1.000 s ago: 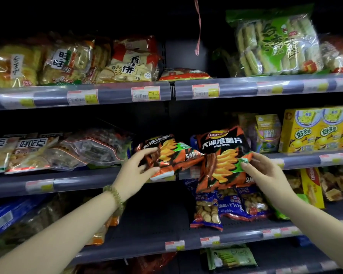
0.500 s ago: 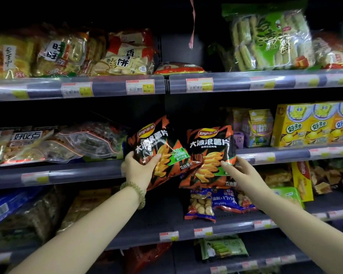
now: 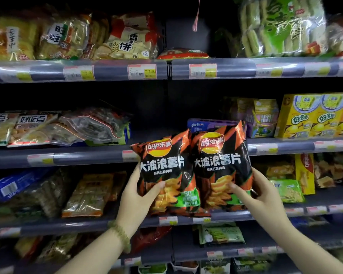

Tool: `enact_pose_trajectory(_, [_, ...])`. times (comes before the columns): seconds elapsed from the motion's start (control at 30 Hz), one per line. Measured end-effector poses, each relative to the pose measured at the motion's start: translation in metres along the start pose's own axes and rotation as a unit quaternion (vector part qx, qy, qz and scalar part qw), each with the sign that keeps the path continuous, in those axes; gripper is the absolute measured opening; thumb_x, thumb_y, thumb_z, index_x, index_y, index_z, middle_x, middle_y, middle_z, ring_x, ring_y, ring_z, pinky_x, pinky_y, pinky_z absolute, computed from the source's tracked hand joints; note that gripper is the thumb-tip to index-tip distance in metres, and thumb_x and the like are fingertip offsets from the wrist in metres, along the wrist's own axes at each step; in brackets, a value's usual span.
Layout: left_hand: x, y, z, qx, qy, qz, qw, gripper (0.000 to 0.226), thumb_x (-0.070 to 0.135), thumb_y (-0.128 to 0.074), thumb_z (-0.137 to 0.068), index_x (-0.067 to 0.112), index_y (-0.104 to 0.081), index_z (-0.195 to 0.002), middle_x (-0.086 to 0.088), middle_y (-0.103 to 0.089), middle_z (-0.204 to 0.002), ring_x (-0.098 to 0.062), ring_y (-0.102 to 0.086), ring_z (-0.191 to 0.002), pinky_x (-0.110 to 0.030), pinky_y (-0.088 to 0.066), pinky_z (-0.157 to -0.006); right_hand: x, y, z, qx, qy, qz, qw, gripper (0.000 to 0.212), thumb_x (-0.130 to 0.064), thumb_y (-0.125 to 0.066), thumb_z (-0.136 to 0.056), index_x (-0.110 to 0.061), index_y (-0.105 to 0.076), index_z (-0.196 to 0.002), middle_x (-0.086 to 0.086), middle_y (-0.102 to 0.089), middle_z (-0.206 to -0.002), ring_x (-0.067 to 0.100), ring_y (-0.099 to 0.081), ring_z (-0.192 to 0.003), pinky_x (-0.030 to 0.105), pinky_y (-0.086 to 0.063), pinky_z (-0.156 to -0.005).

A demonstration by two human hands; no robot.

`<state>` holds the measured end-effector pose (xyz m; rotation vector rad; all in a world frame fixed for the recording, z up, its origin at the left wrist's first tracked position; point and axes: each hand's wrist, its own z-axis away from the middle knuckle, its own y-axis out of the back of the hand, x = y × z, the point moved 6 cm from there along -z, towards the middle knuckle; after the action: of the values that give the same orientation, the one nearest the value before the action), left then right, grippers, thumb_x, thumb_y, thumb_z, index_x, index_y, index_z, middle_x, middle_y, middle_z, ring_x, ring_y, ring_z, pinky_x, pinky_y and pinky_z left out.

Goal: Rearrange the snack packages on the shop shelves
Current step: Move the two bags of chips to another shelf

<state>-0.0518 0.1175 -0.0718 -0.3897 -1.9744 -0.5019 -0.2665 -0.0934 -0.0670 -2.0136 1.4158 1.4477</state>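
Shelves [image 3: 77, 157] of snacks fill our view, and we hold two chip bags up in front of them, one in each hand. Both bags are black and orange with a yellow-and-red logo near the top. They stand upright, long axis vertical, printed fronts facing us, tops up. The left chip bag [image 3: 162, 171] and the right chip bag [image 3: 220, 165] touch side by side, the right one's edge slightly overlapping the left.

Our left hand [image 3: 139, 198] grips the lower left edge of its bag, thumb pressed on the front, fingers hidden behind. A beaded bracelet [image 3: 120, 234] circles that wrist. Our right hand [image 3: 259, 196] closes on the lower right part of its bag the same way, thumb on the front.

The bags hang in the air before the shelf edges, their tops level with the middle shelf rail, their bottoms just over the rail of the shelf below, covering some price tags there.

Directly behind and above the bags, the middle shelf has a dark open gap. It lies between clear-wrapped packets [image 3: 91, 125] on the left and a purple package [image 3: 206, 125] and yellow boxes [image 3: 315, 117] on the right. We count three yellow boxes showing. On the top shelf sit rice cracker packs [image 3: 127, 42] and a large green pack [image 3: 281, 26].
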Motion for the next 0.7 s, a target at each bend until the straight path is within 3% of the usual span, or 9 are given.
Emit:
enact_pose_trajectory(0.13, [-0.037,0.026,0.04,0.008,0.041,-0.015,0.999,0.068,0.041,-0.074,-0.077,0.045,-0.04,-0.136,0.031,-0.053,-0.13,0.007,-0.046,-0.124,-0.027,-0.037,-0.104,0.018,-0.029,0.029,-0.036,-0.011,0.026,0.999,0.07,-0.066,-0.064,-0.069,-0.034,-0.051,-0.13,-0.029,-0.059,-0.117,-0.001,-0.056,-0.113,0.029,-0.049,-0.096])
enact_pose_trajectory(0.2, [-0.058,0.046,0.061,0.041,0.081,-0.032,0.995,0.071,0.04,-0.072,-0.078,0.041,-0.038,-0.14,0.026,-0.052,-0.133,0.005,-0.046,-0.125,-0.03,-0.037,-0.107,0.025,-0.053,0.041,-0.075,-0.001,0.034,0.997,0.067,-0.073,-0.061,-0.066,-0.043,-0.051,-0.124,-0.032,-0.063,-0.108,-0.011,-0.056,-0.107,0.015,-0.048,-0.091])
enact_pose_trajectory(0.27, [-0.074,0.07,0.082,0.078,0.105,-0.04,0.991,0.072,0.034,-0.07,-0.08,0.038,-0.035,-0.143,0.023,-0.052,-0.134,0.005,-0.047,-0.124,-0.028,-0.038,-0.106,0.029,-0.08,0.051,-0.11,-0.001,0.034,0.993,0.065,-0.063,-0.064,-0.07,-0.036,-0.053,-0.127,-0.02,-0.068,-0.102,-0.011,-0.06,-0.096,0.01,-0.049,-0.08])
enact_pose_trajectory(0.37, [-0.096,0.113,0.116,0.134,0.129,-0.062,0.981,0.069,0.027,-0.068,-0.084,0.037,-0.034,-0.144,0.03,-0.048,-0.134,0.016,-0.042,-0.122,-0.009,-0.034,-0.098,0.029,-0.123,0.06,-0.158,-0.01,0.007,0.987,0.067,-0.037,-0.072,-0.074,-0.018,-0.051,-0.134,0.002,-0.068,-0.096,0.016,-0.066,-0.085,0.024,-0.053,-0.067])
enact_pose_trajectory(0.4, [-0.102,0.131,0.129,0.157,0.136,-0.068,0.976,0.067,0.025,-0.068,-0.085,0.039,-0.035,-0.142,0.035,-0.049,-0.131,0.02,-0.042,-0.119,-0.003,-0.032,-0.094,0.026,-0.138,0.063,-0.174,-0.017,-0.011,0.985,0.065,-0.031,-0.073,-0.075,-0.017,-0.051,-0.135,-0.001,-0.068,-0.099,0.02,-0.065,-0.09,0.024,-0.053,-0.069])
enact_pose_trajectory(0.47, [-0.112,0.166,0.157,0.204,0.15,-0.081,0.964,0.063,0.018,-0.067,-0.086,0.045,-0.035,-0.135,0.045,-0.053,-0.117,0.024,-0.046,-0.112,0.004,-0.034,-0.086,0.015,-0.167,0.069,-0.205,-0.017,-0.06,0.977,0.053,-0.024,-0.073,-0.077,-0.02,-0.056,-0.127,-0.014,-0.069,-0.102,0.006,-0.061,-0.098,0.009,-0.045,-0.076])
enact_pose_trajectory(0.57, [-0.123,0.215,0.198,0.263,0.178,-0.074,0.945,0.061,0.012,-0.066,-0.088,0.046,-0.037,-0.13,0.045,-0.056,-0.112,0.017,-0.052,-0.111,0.0,-0.04,-0.086,-0.008,-0.218,0.084,-0.272,-0.037,-0.138,0.952,0.026,-0.011,-0.07,-0.081,-0.02,-0.066,-0.105,-0.021,-0.072,-0.084,-0.005,-0.065,-0.078,0.004,-0.047,-0.063])
enact_pose_trajectory(0.63, [-0.128,0.246,0.221,0.303,0.195,-0.068,0.931,0.06,0.011,-0.065,-0.088,0.04,-0.039,-0.134,0.039,-0.06,-0.114,0.012,-0.056,-0.111,-0.009,-0.044,-0.093,-0.028,-0.257,0.103,-0.334,-0.07,-0.202,0.918,0.024,-0.031,-0.075,-0.077,-0.02,-0.069,-0.098,-0.01,-0.074,-0.083,0.006,-0.07,-0.074,0.014,-0.053,-0.058])
enact_pose_trajectory(0.7, [-0.133,0.276,0.241,0.34,0.21,-0.07,0.914,0.06,0.009,-0.063,-0.089,0.035,-0.037,-0.137,0.04,-0.061,-0.11,0.015,-0.057,-0.106,-0.006,-0.045,-0.088,-0.047,-0.296,0.124,-0.386,-0.081,-0.225,0.891,0.044,-0.054,-0.077,-0.064,-0.028,-0.071,-0.098,-0.003,-0.075,-0.093,0.01,-0.071,-0.082,0.023,-0.055,-0.066])
